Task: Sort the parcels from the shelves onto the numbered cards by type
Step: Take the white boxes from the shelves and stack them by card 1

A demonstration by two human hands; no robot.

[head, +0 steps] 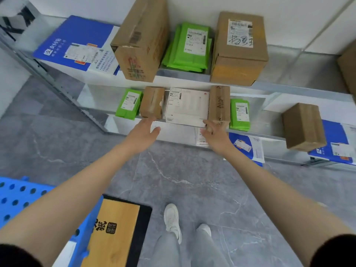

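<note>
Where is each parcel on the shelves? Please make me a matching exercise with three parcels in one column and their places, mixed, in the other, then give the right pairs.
Parcels:
1. white box
2. big green mailer stack
3. blue envelope

Places:
a. top shelf, left end
b. middle shelf, between two small brown boxes
c. top shelf, between two large cardboard boxes

Pairs: 1-b; 2-c; 3-a
</note>
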